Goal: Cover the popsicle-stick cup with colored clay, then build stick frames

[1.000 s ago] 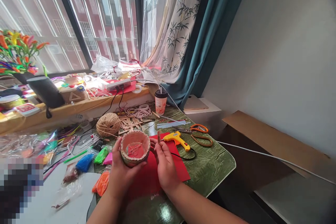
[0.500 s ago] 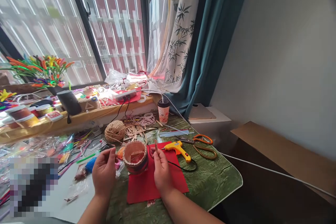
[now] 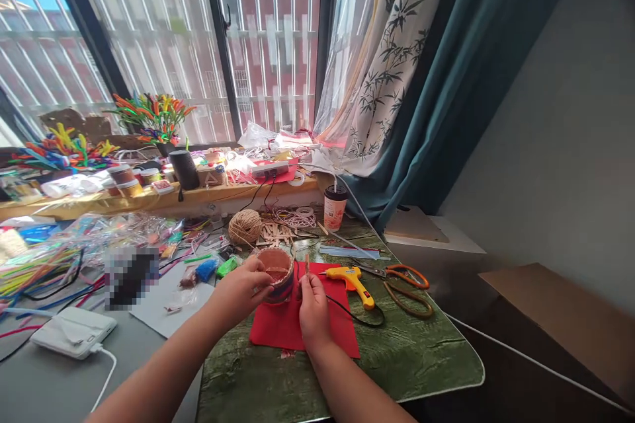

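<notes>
My left hand (image 3: 243,287) is at the near left side of a small round pot (image 3: 284,289) with a scalloped rim and dark band. Its fingers are bent and apart, overlapping the pot's edge; whether they touch it I cannot tell. Between the thumb and fingers of my right hand (image 3: 313,310), a short flat wooden stick (image 3: 307,266) points upward. The pot rests on a red sheet (image 3: 278,329). Just right of that hand, a yellow hot glue gun (image 3: 351,277) lies partly on the sheet.
Orange-handled scissors (image 3: 407,275) lie right of the glue gun. Behind the pot are a twine ball (image 3: 245,227), loose wooden sticks (image 3: 275,232) and a lidded paper cup (image 3: 335,208) with a straw. A white power bank (image 3: 74,332) and plastic bags crowd the left. A cable hangs past the table's right edge.
My left hand has moved right, from beside the pot to its edge. My right hand keeps hold of the stick. The view has turned left.
</notes>
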Tool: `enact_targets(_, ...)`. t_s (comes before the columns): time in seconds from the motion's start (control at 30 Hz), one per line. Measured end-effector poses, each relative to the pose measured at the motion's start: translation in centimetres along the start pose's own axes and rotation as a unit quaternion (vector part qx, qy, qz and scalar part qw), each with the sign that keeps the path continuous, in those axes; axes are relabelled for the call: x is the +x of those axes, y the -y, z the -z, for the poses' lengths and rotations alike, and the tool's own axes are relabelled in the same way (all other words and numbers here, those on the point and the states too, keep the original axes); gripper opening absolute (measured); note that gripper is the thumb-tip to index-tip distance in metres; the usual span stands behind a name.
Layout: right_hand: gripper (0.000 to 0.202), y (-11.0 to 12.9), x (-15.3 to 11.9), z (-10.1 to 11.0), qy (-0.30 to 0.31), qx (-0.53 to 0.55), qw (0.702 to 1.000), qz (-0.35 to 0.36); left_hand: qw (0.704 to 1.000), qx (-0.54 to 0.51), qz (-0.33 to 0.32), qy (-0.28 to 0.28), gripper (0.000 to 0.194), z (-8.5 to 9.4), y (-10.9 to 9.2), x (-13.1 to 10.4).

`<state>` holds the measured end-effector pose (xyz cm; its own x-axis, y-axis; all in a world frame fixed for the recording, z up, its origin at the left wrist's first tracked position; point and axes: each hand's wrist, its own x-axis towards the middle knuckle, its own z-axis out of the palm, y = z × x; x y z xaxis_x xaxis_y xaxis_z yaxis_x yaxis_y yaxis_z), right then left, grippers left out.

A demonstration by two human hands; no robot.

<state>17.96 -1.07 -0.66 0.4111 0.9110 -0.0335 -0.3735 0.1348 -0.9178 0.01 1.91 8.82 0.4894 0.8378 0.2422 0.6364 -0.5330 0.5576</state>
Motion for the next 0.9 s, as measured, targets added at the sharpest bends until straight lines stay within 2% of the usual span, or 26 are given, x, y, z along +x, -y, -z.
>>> enact_targets(0.13,0.049,-0.5,0.2,0.4,-0.003,-0.012,1.000,-0.001,0.999,-0.014,0.004,0.038,0.013,0.5,-0.5,1.0)
enact_targets(0.23,0.051,-0.7,0.2,0.7,-0.010,-0.015,1.000,0.003,0.998,-0.051,0.031,0.012,0.023,3.0,-0.1,1.2)
enact_targets(0.33,0.052,-0.9,0.2,0.6,-0.006,-0.015,1.000,0.001,0.989,-0.098,0.103,-0.048,0.043,7.9,1.7,0.8)
enact_targets(0.47,0.055,-1.1,0.0,0.2,0.014,-0.016,1.000,-0.008,0.960,-0.121,0.214,-0.133,0.065,15.7,6.2,0.3)
enact_targets(0.53,0.056,-1.1,-0.3,0.0,0.033,-0.016,0.999,-0.014,0.944,-0.096,0.270,-0.162,0.058,18.8,8.7,0.5)
enact_targets(0.6,0.056,-1.1,-0.5,-0.2,0.057,-0.020,0.998,-0.023,0.931,-0.054,0.318,-0.172,0.038,20.8,11.0,1.0)
enact_targets(0.73,0.056,-1.2,-1.0,-0.4,0.096,-0.033,0.994,-0.042,0.910,0.062,0.370,-0.176,0.040,22.5,14.7,2.4)
enact_targets(0.9,0.056,-1.2,-1.3,-0.2,0.125,-0.053,0.989,-0.053,0.911,0.159,0.357,-0.129,0.038,21.7,18.1,4.0)
